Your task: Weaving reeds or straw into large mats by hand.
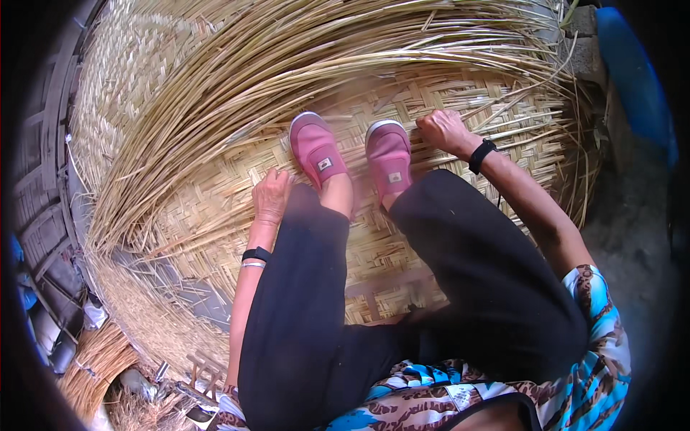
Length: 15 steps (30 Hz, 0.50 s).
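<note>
A large woven mat of pale yellow flat strips [215,194] lies under my feet. My left hand [272,195] is beside my left knee, low over the mat, with its fingers curled in; loose strips fan out to its left. Just right of my right shoe, my right hand [445,131] is closed in a fist close to the weave. Strips run past it toward the right edge. Whatever either hand pinches is hidden by the fingers. Two pink slip-on shoes [316,147] press on the mat between the hands.
A thick curved bundle of long straw-coloured stalks [287,65] lies across the far side of the mat. Dry straw [97,366] is heaped at the lower left, near a wooden lattice [47,136]. Grey blocks [586,57] and a blue sheet [632,65] stand at the right.
</note>
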Motion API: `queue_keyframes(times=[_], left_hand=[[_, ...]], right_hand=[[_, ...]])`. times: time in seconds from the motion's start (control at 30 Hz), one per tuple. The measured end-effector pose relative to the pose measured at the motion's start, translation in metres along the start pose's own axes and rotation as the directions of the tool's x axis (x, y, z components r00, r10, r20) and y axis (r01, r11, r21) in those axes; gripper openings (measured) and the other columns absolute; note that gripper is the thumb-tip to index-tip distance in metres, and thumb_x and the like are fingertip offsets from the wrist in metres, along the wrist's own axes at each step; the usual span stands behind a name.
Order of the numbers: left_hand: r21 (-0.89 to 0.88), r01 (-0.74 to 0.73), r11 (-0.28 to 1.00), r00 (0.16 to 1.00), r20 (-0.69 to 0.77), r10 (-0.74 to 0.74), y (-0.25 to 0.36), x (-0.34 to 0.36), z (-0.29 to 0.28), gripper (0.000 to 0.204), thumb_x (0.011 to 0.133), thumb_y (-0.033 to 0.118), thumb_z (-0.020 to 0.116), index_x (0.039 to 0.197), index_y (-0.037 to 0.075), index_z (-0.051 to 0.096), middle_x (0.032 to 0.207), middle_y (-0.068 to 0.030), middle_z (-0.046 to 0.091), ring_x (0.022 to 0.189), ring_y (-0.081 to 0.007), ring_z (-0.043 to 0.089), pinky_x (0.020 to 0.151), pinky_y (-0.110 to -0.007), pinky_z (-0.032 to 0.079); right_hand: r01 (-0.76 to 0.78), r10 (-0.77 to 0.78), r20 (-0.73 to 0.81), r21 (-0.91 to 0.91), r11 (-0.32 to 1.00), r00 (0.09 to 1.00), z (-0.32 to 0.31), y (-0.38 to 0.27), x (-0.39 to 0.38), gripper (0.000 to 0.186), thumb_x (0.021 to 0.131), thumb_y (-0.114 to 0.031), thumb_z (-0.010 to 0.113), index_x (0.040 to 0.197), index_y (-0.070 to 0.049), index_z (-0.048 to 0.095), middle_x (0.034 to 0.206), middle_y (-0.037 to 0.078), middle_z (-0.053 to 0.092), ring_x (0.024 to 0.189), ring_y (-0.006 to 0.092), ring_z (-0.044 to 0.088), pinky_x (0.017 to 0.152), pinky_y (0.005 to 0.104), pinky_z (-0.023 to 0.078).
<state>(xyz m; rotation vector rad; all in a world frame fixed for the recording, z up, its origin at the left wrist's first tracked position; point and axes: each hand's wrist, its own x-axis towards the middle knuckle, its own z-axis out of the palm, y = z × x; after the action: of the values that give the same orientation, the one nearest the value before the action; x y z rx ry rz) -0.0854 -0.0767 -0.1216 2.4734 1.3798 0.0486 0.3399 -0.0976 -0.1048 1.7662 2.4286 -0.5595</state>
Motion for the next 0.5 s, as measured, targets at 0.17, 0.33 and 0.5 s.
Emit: queue_keyframes(times=[0.17,0.33,0.5], left_hand=[[0.051,0.096,0.994,0.994,0.043,-0.099,0.000,-0.012,-0.004,0.019,0.080,0.023,0.068,0.088,0.011,0.056,0.085,-0.0083,0.055,0.075,-0.0282,0.061,0.065,-0.040,0.047],[0.087,0.098,0.991,0.961,-0.269,-0.072,0.046,-0.015,0.004,0.050,0.082,0.017,0.064,0.126,0.001,0.046,0.116,-0.0156,0.057,0.113,-0.0341,0.051,0.098,-0.045,0.032],[0.088,0.005,0.996,0.967,-0.255,0.018,0.071,-0.018,0.005,0.048,0.084,0.016,0.062,0.126,-0.001,0.047,0.109,-0.0170,0.059,0.109,-0.0351,0.054,0.095,-0.045,0.036]], right_hand=[[-0.009,0.009,-0.003,0.014,1.000,1.000,0.006,-0.013,0.004,0.013,0.080,-0.012,0.054,0.070,-0.005,0.061,0.066,0.018,0.062,0.064,0.0356,0.064,0.053,0.0449,0.050],[-0.036,0.038,-0.038,0.035,0.999,0.999,0.003,-0.009,-0.004,0.013,0.080,-0.012,0.053,0.070,-0.005,0.060,0.065,0.018,0.061,0.065,0.0360,0.064,0.054,0.0452,0.050],[-0.015,0.015,-0.065,0.005,1.000,0.998,0.000,-0.013,-0.002,0.014,0.079,-0.013,0.055,0.070,-0.005,0.061,0.065,0.018,0.062,0.066,0.0361,0.064,0.054,0.0455,0.050]])
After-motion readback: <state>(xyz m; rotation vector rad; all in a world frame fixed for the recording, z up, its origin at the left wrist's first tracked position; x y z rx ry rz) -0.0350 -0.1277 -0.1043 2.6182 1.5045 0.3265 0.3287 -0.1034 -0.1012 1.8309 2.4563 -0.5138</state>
